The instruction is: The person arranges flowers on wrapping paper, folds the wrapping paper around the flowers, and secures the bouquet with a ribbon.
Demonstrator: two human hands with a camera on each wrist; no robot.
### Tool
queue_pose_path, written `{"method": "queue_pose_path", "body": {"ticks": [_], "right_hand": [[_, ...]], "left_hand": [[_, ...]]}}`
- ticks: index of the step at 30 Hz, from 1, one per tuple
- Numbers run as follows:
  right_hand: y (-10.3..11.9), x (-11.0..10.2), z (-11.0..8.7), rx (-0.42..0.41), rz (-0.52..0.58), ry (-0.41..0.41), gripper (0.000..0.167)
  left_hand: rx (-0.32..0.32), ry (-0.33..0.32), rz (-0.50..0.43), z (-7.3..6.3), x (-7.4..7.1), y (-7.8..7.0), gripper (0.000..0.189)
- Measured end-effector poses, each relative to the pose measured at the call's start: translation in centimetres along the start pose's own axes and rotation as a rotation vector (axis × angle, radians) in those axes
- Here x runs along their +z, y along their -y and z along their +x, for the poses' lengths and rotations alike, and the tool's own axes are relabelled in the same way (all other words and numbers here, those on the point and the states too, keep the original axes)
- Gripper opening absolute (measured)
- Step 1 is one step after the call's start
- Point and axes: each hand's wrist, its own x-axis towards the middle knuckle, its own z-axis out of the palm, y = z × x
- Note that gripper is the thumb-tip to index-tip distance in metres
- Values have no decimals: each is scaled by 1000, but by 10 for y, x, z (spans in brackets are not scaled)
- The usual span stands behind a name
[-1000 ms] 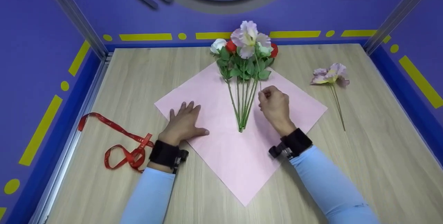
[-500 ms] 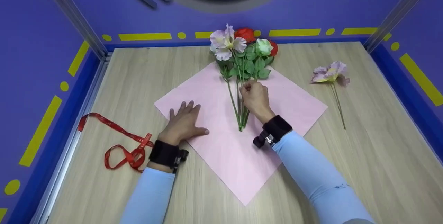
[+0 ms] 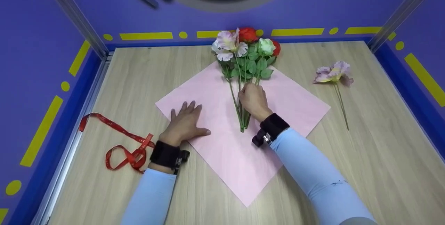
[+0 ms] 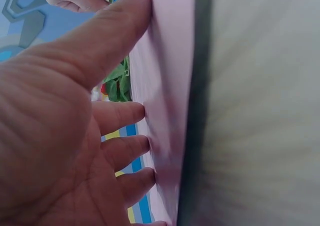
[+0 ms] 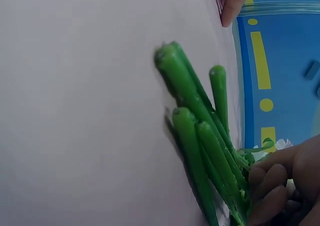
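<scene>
A square of pink wrapping paper (image 3: pixel 222 162) lies cornerwise on the table. My left hand (image 3: pixel 184 124) rests on its left edge with fingers spread, the fingertips touching the paper in the left wrist view. On the paper's upper half lies a bunch of artificial flowers: red roses (image 3: pixel 248 34), a pale green rose (image 3: pixel 266 46) and a light purple flower (image 3: pixel 227 42) on top, stems toward me. My right hand (image 3: pixel 254 100), fingers curled, pinches the purple flower's thin stem above the bunch. Thick green stem ends (image 5: pixel 185 81) show in the right wrist view; the fingertips partly hide the pinched stem.
Another light purple flower (image 3: pixel 333 73) lies on the wooden table (image 3: pixel 375 155) to the right. A loosely looped red ribbon (image 3: pixel 130 157) lies at the left. Blue panels (image 3: pixel 167 19) wall in the table at the back and sides.
My right hand has carried the purple flower leftward from the bunch's right side, then lowered it slightly onto the other flowers. My left hand stays in place.
</scene>
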Motion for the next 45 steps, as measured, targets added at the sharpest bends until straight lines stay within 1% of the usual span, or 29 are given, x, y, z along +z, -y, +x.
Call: {"method": "queue_pose_path", "body": {"ticks": [3, 11, 20, 25, 33, 38, 45], "right_hand": [[0, 0, 0, 7, -11, 5, 32], [-1, 1, -1, 6, 11, 24, 25], [-2, 2, 0, 29, 8, 30, 30], [-2, 2, 1, 13, 5, 15, 34], [-2, 3, 1, -13, 3, -6, 33], [-1, 3, 1, -8, 8, 1, 32], [1, 5, 3, 4, -19, 13, 34]], "left_hand": [[2, -1, -2, 0, 0, 0, 105], [5, 3, -1, 0, -1, 0, 105], [1, 1, 3, 1, 0, 2, 105], [2, 1, 0, 1, 0, 2, 105], [4, 0, 3, 1, 0, 2, 106], [7, -1, 2, 0, 0, 2, 105], [9, -4, -9, 0, 1, 2, 105]]}}
